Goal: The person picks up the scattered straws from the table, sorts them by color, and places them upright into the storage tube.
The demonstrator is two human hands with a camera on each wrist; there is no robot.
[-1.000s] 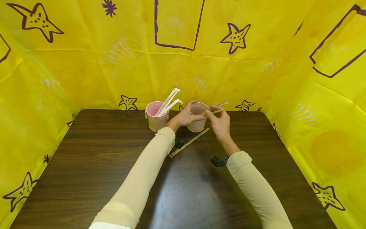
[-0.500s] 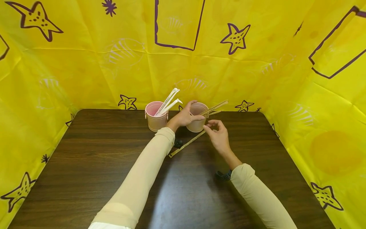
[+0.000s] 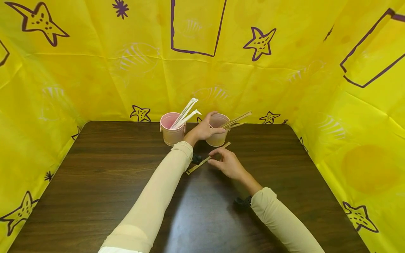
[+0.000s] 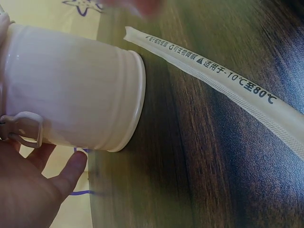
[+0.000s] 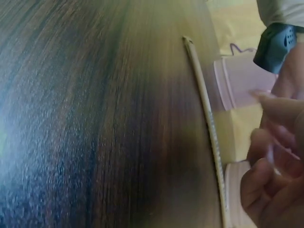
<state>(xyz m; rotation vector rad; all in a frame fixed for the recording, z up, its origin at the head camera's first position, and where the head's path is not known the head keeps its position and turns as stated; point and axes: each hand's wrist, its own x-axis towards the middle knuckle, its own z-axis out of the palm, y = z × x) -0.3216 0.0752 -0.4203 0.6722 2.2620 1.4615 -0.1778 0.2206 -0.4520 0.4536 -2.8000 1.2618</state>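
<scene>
My left hand (image 3: 202, 130) grips the right-hand pale pink bucket (image 3: 216, 138), its thumb along the front near the rim. Two or more brown paper-wrapped straws (image 3: 240, 117) lean out of that bucket to the right. In the left wrist view, the hand (image 4: 38, 180) is at the bucket's handle side. Another wrapped straw (image 3: 197, 166) lies diagonally on the table in front, printed with dark lettering. Above its middle hovers my right hand (image 3: 232, 165), thumb and fingertips apart. The right wrist view shows this hand (image 5: 280, 175) beside the straw (image 5: 209, 114), fingers loosely bent.
A second pink bucket (image 3: 173, 137) with white-wrapped straws (image 3: 186, 110) stands left of the held one. The dark wooden table (image 3: 110, 175) ends at a yellow patterned cloth (image 3: 202, 77) behind and on both sides. A dark wrist strap (image 3: 243, 202) sits on my right wrist.
My right hand has let go of a brown straw, now leaning in the right bucket, and moved down and left to the straw on the table. My left hand stays on the bucket.
</scene>
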